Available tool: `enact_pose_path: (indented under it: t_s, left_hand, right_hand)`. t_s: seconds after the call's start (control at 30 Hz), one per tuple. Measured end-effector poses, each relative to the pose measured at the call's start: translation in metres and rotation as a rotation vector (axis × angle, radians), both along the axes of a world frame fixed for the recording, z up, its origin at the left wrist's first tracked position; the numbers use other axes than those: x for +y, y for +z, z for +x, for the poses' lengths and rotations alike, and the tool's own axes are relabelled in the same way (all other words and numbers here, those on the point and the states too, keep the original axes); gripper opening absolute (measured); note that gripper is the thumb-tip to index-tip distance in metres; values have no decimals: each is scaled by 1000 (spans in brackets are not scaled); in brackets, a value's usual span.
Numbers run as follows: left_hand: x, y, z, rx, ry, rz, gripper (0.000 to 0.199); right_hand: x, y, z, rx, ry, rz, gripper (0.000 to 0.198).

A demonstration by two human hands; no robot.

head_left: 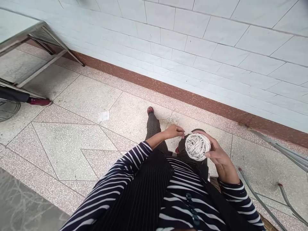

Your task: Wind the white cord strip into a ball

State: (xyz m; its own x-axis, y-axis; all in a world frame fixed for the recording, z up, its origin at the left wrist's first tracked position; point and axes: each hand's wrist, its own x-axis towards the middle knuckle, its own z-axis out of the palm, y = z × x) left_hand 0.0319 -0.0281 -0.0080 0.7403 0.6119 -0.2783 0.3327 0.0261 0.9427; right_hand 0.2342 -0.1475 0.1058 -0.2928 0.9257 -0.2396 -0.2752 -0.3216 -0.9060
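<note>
A ball of off-white cord [197,146] is above my lap, its thick strands wound across one another. My right hand [218,156] wraps around its right and far sides, with the thumb on the near side. To the left of the ball, my left hand [173,132] is closed in a pinch on a short strand [188,133] that leads to the ball. A loose pale tangle of strands [173,119] lies on the floor beyond my hands.
A metal-legged table [22,28] stands at the left, with another person's red shoe [40,102] beneath it. White paper [104,116] lies on the floor. Metal tube legs [262,205] are at the right. A tiled wall [192,48] runs along the far side.
</note>
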Motion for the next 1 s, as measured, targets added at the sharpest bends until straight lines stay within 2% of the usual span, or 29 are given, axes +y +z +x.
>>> enact_pose_path:
  t_s: [0.17,0.4,0.53,0.63,0.77,0.87,0.93,1.0]
  left_hand:
    - [2,-1,5,11,32,20,23]
    - [4,-8,8,88,49,70,22]
    - [8,-14,1,126,84,62,23]
    - [13,-12,-5,131,125,47,25]
    - [13,-5,-14,145,112,58,28]
    - [0,0,-21,98,34,-24,28]
    - [-15,3,-25,11,-78,-173,25]
    - [-33,7,-28,-94,-203,-390,22]
  right_hand:
    - [-6,7,-2,-32,117,-8,82]
    - [-16,-1,5,20,14,-62,82]
    - [-16,0,4,22,40,-76,83]
    - [-15,1,3,30,56,-76,83]
    - [-11,2,-1,19,44,-51,81]
    - [-3,2,-4,-37,-29,4,78]
    - [5,1,-6,-119,-96,62,75]
    - [13,-3,-8,-201,-143,111,74]
